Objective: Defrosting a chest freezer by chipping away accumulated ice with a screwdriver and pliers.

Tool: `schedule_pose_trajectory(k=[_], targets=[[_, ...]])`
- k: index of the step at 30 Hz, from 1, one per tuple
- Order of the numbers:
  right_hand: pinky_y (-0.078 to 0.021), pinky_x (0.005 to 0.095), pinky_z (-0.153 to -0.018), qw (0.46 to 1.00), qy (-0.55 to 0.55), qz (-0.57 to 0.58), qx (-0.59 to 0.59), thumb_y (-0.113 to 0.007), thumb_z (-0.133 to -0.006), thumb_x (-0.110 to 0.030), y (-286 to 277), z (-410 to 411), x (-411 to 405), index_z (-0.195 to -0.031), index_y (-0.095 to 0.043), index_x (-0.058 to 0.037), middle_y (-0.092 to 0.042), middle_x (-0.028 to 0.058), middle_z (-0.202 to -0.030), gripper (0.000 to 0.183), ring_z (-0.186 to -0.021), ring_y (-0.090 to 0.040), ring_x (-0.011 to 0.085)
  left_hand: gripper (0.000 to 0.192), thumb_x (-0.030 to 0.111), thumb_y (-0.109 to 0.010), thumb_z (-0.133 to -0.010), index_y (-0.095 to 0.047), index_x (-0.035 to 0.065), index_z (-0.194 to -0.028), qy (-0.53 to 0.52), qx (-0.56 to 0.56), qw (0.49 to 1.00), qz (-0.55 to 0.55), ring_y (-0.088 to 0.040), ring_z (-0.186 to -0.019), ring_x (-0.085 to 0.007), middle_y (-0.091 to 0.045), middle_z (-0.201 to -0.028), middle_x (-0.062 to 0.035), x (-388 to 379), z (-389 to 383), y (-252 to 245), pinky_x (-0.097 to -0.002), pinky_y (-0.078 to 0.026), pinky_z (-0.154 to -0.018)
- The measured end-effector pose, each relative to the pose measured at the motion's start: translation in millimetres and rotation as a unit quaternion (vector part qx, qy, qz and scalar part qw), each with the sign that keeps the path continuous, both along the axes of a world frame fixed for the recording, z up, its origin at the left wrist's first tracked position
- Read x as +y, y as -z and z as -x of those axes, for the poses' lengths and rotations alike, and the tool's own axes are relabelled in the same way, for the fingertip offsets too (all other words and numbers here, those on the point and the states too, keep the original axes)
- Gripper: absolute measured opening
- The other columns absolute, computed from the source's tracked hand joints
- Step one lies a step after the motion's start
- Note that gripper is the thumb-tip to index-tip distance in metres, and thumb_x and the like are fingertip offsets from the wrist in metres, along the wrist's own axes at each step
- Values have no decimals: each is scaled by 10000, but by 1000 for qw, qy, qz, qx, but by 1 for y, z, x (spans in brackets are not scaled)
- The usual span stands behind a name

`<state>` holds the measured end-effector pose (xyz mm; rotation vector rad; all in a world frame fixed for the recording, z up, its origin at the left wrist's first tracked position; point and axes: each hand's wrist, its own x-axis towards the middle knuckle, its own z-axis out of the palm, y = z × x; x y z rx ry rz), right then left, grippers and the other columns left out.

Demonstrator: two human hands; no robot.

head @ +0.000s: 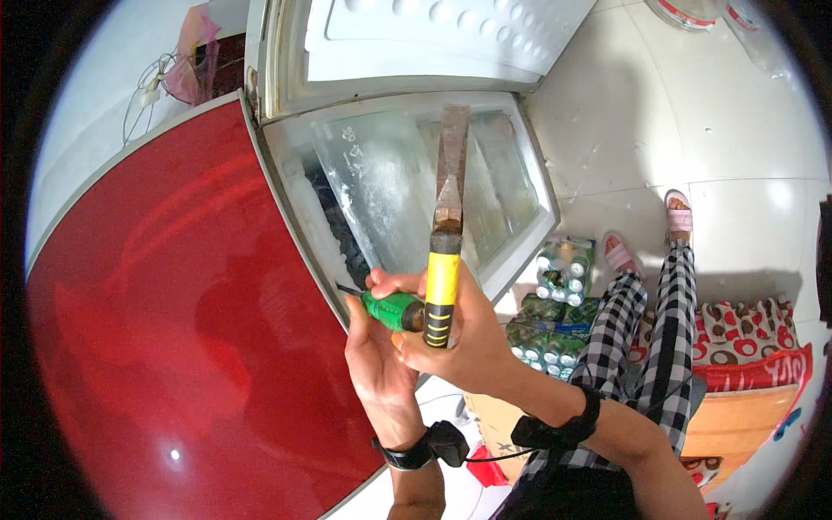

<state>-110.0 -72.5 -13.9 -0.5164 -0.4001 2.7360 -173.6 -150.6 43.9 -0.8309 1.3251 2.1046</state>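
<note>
My left hand (383,370) is closed around a green screwdriver (389,311) with a dark shaft. Its shaft points up and left, over the frosted inner edge of a chest freezer (533,162); whether the tip touches is unclear. My right hand (471,331) grips a rusty steel-headed tool (444,279) with a yellow and black handle, perhaps a hammer or hatchet. That handle crosses in front of the screwdriver's rear end, and its head extends over the freezer. Frosted glass panels (383,188) lie inside the freezer's rim, with white frost (309,201) beside a dark gap.
A red glossy surface (195,312) borders the freezer on the left. The raised white lid (416,45) stands at the top. Packs of cans (549,344), a cardboard box (497,422), my checked-trouser legs (608,318) and a patterned-cloth seat (744,331) are at the right.
</note>
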Motion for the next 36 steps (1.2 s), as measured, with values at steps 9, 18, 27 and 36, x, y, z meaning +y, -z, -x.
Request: schedule_pose_trajectory(k=[9,18,27,36], targets=[[-372,359,-941,999,-31,15,-34,-591,-667,71,-4,-3,-4,-989,-335,-45,-542,124,-1008,427,-1060,-509,220,239,201,-492,-883,-437,39,-1049,28,6,1000,-10,-483,-1046,-201,-507,-1099,-79,-3,-7,-4,-404,-364,-962],[-384,274,-852,994,-57,-80,-56,-661,-665,-1,-9,-41,-17,-942,-283,-68,-544,125,-1040,473,-981,-524,178,297,256,-467,-897,-422,21,-1073,46,-7,994,101,-482,-1008,-211,-481,-1046,-102,-4,-33,-9,-360,-398,-910],[-456,314,-755,998,-6,-35,-61,-712,-645,-186,2,-39,-29,-1109,-347,-12,-545,144,-962,616,-908,-575,226,299,268,-451,-906,-411,38,-1093,50,5,997,61,-495,-958,-185,-478,-1026,-88,-6,-34,-4,-324,-412,-861],[-415,284,-821,993,-84,-55,-57,-634,-650,-29,8,-46,-11,-1009,-337,-31,-545,128,-1005,466,-956,-532,180,274,260,-453,-903,-420,41,-1063,18,5,1000,9,-452,-1025,-203,-474,-1038,-91,-9,-39,6,-348,-390,-898]])
